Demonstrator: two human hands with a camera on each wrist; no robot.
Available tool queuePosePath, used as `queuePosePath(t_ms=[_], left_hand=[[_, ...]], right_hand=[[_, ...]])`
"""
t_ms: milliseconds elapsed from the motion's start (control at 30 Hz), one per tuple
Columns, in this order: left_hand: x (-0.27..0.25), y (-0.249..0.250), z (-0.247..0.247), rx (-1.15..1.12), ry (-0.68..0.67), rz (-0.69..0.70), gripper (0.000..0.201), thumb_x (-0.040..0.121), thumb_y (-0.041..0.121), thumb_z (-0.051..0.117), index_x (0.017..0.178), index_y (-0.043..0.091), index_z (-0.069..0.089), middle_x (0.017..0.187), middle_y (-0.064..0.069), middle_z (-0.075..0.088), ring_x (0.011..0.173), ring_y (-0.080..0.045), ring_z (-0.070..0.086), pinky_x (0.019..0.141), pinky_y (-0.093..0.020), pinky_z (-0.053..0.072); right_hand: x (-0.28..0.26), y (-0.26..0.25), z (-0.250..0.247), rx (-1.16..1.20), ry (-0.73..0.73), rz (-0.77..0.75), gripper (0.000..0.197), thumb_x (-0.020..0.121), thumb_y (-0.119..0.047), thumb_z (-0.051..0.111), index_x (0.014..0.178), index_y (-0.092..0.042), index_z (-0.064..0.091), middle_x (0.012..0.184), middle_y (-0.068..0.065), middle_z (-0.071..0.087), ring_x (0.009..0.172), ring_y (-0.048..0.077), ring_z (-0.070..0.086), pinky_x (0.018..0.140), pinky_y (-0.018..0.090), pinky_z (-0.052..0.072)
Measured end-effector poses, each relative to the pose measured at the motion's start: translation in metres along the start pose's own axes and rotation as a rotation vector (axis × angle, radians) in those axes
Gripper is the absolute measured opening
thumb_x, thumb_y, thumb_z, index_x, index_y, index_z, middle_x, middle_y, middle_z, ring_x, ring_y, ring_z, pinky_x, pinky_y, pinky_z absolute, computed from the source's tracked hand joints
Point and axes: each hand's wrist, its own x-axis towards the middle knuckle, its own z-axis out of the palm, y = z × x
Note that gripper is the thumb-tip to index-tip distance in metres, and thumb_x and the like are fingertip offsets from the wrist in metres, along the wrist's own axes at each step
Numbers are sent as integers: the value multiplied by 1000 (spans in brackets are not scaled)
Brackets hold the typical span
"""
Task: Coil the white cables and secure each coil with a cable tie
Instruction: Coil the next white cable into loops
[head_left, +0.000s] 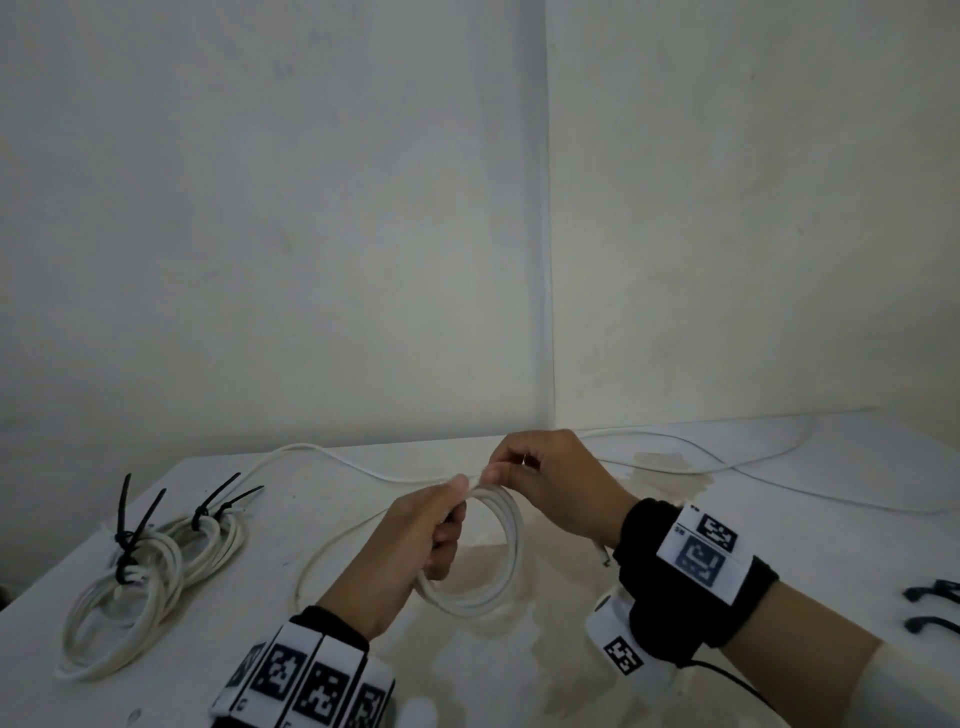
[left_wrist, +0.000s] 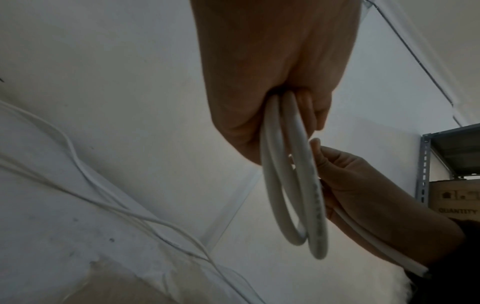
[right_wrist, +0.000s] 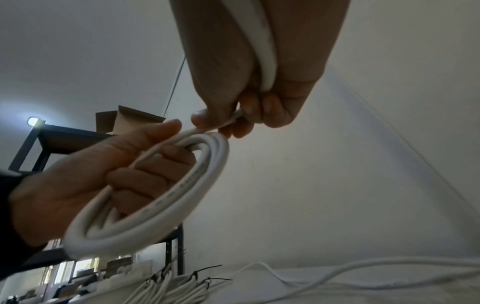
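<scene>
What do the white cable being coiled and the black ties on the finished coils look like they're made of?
White cable: apparently smooth plastic-sheathed wire, faintly glossy, bending into loops, print along the jacket.
Black ties: likely stiff nylon, matte; their tails stick straight up.

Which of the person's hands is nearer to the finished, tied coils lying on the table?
Left. The left hand grips the coil in progress just right of the tied coils. The right hand pinches the cable farther right, beyond the left.
</scene>
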Motion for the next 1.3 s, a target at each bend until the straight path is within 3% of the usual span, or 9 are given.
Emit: queuePosePath(t_ms=[200, 300, 400, 533, 633, 733, 800, 967, 1300], left_hand=[[-2, 2, -4, -15, 29, 62, 32, 95, 20, 41, 64, 13, 35, 52, 4, 23, 39, -7, 16, 40, -16, 17], [-4, 1, -4, -80, 36, 67, 34, 95, 20, 40, 63, 12, 36, 51, 5, 23, 38, -6, 16, 39, -16, 17], [-4, 3, -2, -126, 40, 75, 36, 96, 20, 40, 61, 12, 36, 51, 5, 21, 37, -5, 16, 38, -16, 17], [-3, 7, -3, -151, 40, 117, 34, 95, 21, 40, 62, 12, 36, 51, 6, 21, 37, -5, 16, 40, -17, 17], [-1, 9, -6, -199, 69, 125, 35, 95, 22, 40, 62, 12, 38, 50, 7, 23, 36, -4, 17, 39, -17, 17], [2, 10, -6, -220, 80, 134, 35, 96, 21, 39, 62, 12, 39, 49, 6, 24, 35, -4, 18, 40, -17, 18], [4, 10, -3, -204, 76, 151, 35, 96, 21, 39, 62, 11, 39, 49, 6, 25, 36, -5, 18, 40, -17, 18], [7, 5, 3, -230, 62, 150, 35, 97, 23, 37, 63, 12, 39, 49, 7, 25, 37, -5, 19, 42, -18, 20], [13, -2, 15, -177, 68, 180, 34, 97, 23, 37, 64, 13, 37, 53, 6, 23, 39, -6, 20, 43, -18, 21]], right_hand=[[2, 3, -3, -145, 75, -254, 28, 88, -24, 54, 90, -2, 71, 74, 2, 59, 69, 1, 45, 66, 11, 36], [2, 7, -4, -403, 193, -311, 36, 84, -36, 47, 87, -12, 74, 67, 2, 50, 65, 10, 41, 54, 17, 31], [3, 6, -4, -513, 144, -137, 37, 89, -41, 50, 86, -11, 72, 63, -9, 34, 65, 18, 44, 50, 22, 25], [-2, 2, -1, -133, 7, 81, 31, 95, -23, 49, 85, 2, 64, 69, -1, 53, 63, 9, 51, 63, 20, 44], [-7, -7, 2, 191, -108, 198, 49, 97, -36, 38, 89, 8, 57, 80, 16, 55, 72, 14, 51, 77, 33, 50], [-12, -16, 3, 169, -169, 161, 49, 86, -54, 50, 79, -6, 59, 78, 10, 55, 71, 15, 51, 69, 29, 43], [-13, -15, 4, 217, -139, 169, 18, 86, -35, 61, 79, -19, 63, 79, 7, 60, 72, 15, 56, 70, 29, 46], [-18, -12, 5, 432, -46, 198, 10, 89, -15, 58, 89, -6, 64, 76, 7, 65, 64, 1, 62, 63, 12, 47], [-22, -9, -3, 465, 10, 258, 9, 87, -7, 61, 92, -2, 67, 64, 4, 61, 55, 7, 57, 60, 17, 46]])
